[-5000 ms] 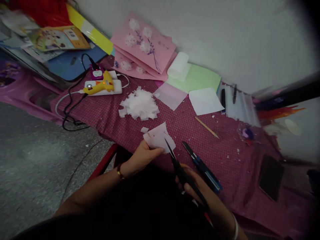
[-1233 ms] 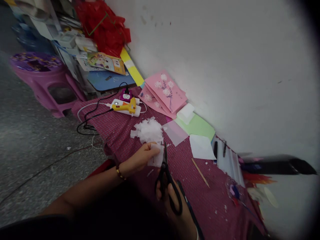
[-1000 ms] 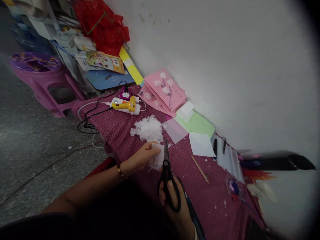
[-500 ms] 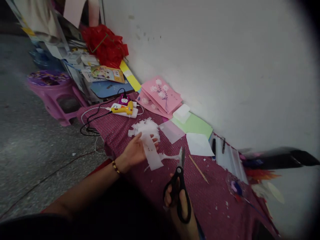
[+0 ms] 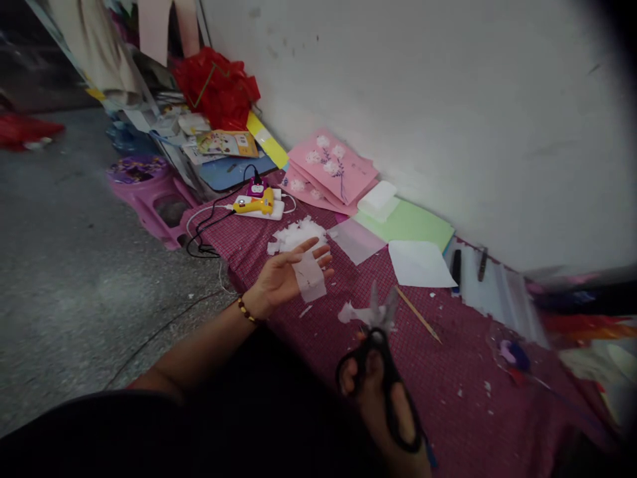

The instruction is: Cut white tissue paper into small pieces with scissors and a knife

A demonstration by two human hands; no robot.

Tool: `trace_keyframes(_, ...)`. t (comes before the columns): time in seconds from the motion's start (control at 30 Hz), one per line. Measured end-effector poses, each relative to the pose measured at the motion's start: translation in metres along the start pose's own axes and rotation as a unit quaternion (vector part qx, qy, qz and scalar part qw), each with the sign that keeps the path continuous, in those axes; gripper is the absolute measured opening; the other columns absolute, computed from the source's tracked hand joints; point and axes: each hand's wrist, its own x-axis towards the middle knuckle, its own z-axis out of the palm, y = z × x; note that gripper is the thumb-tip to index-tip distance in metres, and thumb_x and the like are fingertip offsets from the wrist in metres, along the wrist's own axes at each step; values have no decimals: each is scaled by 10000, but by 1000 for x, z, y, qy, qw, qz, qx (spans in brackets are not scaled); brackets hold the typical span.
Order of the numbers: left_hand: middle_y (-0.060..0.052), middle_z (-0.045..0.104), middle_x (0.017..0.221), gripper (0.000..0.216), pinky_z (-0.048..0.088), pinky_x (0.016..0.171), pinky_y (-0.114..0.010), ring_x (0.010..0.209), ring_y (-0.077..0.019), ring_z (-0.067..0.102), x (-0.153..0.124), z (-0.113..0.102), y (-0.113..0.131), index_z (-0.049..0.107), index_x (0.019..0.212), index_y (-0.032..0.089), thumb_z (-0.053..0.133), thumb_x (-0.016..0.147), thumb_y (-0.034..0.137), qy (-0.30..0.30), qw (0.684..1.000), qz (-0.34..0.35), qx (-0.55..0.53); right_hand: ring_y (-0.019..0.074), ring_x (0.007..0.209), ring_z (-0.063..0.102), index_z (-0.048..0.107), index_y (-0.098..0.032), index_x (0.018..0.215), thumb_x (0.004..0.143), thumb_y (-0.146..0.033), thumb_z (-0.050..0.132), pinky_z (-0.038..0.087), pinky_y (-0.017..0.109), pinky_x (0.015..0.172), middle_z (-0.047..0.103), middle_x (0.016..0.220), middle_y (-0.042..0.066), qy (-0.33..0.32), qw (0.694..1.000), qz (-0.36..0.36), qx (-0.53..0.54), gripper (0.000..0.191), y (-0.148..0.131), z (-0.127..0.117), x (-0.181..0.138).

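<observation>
My left hand (image 5: 283, 277) hovers palm up over the red checked tablecloth (image 5: 448, 378), fingers spread. A thin strip of white tissue paper (image 5: 310, 280) lies loosely against its fingertips. Just behind it is a pile of cut white tissue pieces (image 5: 296, 234). My right hand (image 5: 383, 405) grips the handles of black scissors (image 5: 381, 362), whose blades point away from me and are blurred. A small white paper scrap (image 5: 350, 312) sits at the blade tips.
A yellow glue gun (image 5: 253, 204) rests on a white power strip at the table's left end, its cable hanging over the edge. Pink flower cards (image 5: 333, 162), green paper (image 5: 411, 226), a white sheet (image 5: 421, 264) and a wooden stick (image 5: 419, 316) lie along the wall. A pink stool (image 5: 149, 196) stands left.
My left hand has let its pinch on the tissue go and spread its fingers. My right hand drew the scissors away to the right, and a cut scrap now hangs at the blades.
</observation>
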Motion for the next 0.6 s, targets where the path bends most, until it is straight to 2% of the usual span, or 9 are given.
trace_keyframes(0.1,-92,730,1059,318,497,1027,-352,980,-180,700,7,2,-3,684,1022,108,581,734,22,45,997,-6,54,174,673,572,695,-323,1123,786,-669,657,494,323,633,624,807,19,41,986,9,160,485,-8,9,4)
trace_keyframes(0.2,-98,743,982,160,513,981,-303,923,-162,708,15,-1,-4,705,880,91,593,783,31,82,991,-9,105,195,743,576,683,-287,1162,791,-642,663,494,342,685,628,866,42,39,982,28,185,514,-13,14,3)
trace_keyframes(0.37,-73,746,998,165,535,918,-326,928,-167,704,19,-12,1,706,1002,152,637,853,164,92,986,12,141,217,833,581,693,-328,1104,757,-620,719,490,369,759,651,924,42,51,983,-46,171,454,-15,5,2)
trace_keyframes(0.43,-66,744,1001,214,540,865,-331,907,-174,700,17,-17,3,695,1052,178,661,855,254,92,976,23,196,218,823,581,704,-325,1063,758,-617,720,491,371,742,653,911,44,48,983,-52,170,423,-16,3,3)
trace_keyframes(0.5,-59,741,989,255,525,849,-310,891,-165,687,12,-22,4,693,1058,182,695,828,292,95,946,58,304,215,791,579,708,-310,1083,759,-630,708,492,364,704,652,895,51,43,985,-47,161,456,-15,3,3)
trace_keyframes(0.53,-53,739,975,250,513,849,-299,883,-157,677,8,-24,4,697,1037,179,709,812,287,94,919,79,374,211,772,578,706,-301,1112,758,-637,704,492,359,686,650,883,52,42,986,-44,154,488,-13,4,2)
trace_keyframes(0.6,-42,729,933,198,493,840,-289,863,-150,653,-2,-30,4,707,972,175,716,796,264,77,844,106,520,200,735,575,690,-286,1182,763,-639,694,494,346,658,646,858,47,43,989,-39,136,547,-9,8,-2)
